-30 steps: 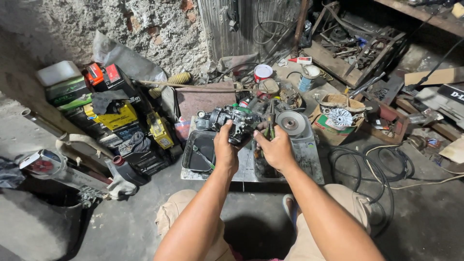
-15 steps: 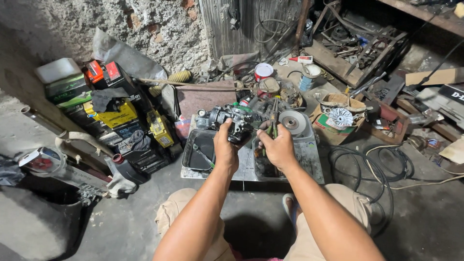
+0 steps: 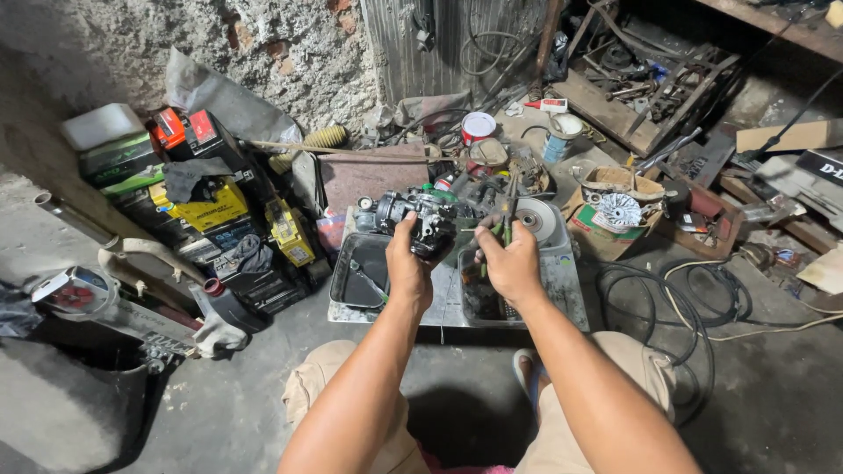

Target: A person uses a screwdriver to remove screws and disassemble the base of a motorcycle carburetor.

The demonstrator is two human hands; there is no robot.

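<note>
My left hand (image 3: 408,263) grips a dark metal carburettor-like engine part (image 3: 421,219), held up over two metal trays. My right hand (image 3: 509,259) holds a pair of green-handled pliers (image 3: 507,206) with the jaws pointing up and away, right beside the part. The two hands are close together, almost touching. Whether the plier tips touch the part is hidden by the hands.
A dark tray (image 3: 356,281) and a grimy tray (image 3: 479,294) lie on a metal plate below the hands. Stacked batteries (image 3: 211,206) stand left, a cardboard box with a round fan part (image 3: 619,211) right, black cable coils (image 3: 694,298) on the floor.
Both hands with the part and pliers stay in nearly the same place; the pliers shift only slightly against the part.
</note>
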